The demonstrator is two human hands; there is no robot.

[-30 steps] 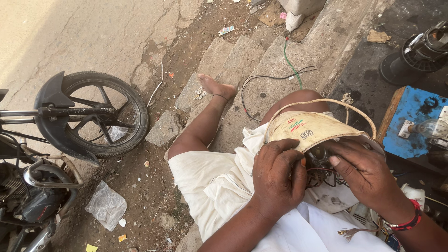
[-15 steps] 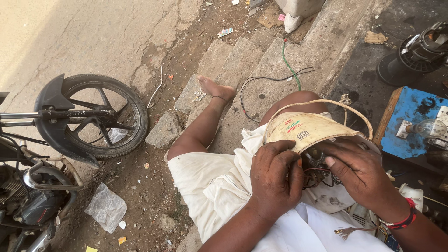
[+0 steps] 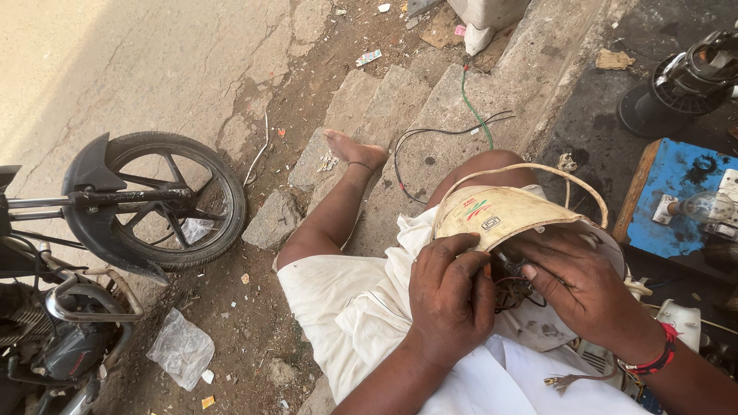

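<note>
basically same setup as a second ago, small shifts only. left hand (image 3: 450, 300) still lies curled over the lower edge of the cream dome-shaped plastic appliance cover (image 3: 500, 217) on the lap, fingers closed onto that edge, holding it. right hand (image 3: 588, 288) has slid a bit lower and nearer the body; fingers now lie flatter across the cover's right side, thumb tip pointing at the dark cluster of wires and metal parts (image 3: 511, 288) between the two hands. can't tell if the right hand actually pinches anything there, the fingertips are partly hidden. red thread band (image 3: 661, 355) sits on the right wrist.

cover is tilted, open side toward the body, in the same spot on the white cloth (image 3: 361, 307) over the thighs. its thin cream rim loop (image 3: 538, 170) arcs over the knee as before.

view has drifted slightly left and down: black motorcycle front wheel (image 3: 165, 201) sits a touch lower in frame. crumpled clear plastic bag (image 3: 182, 350) is unmoved on the dirt. blue wooden box (image 3: 680, 192) at right is unchanged, bare left foot (image 3: 354, 151) still on the stone step.
</note>
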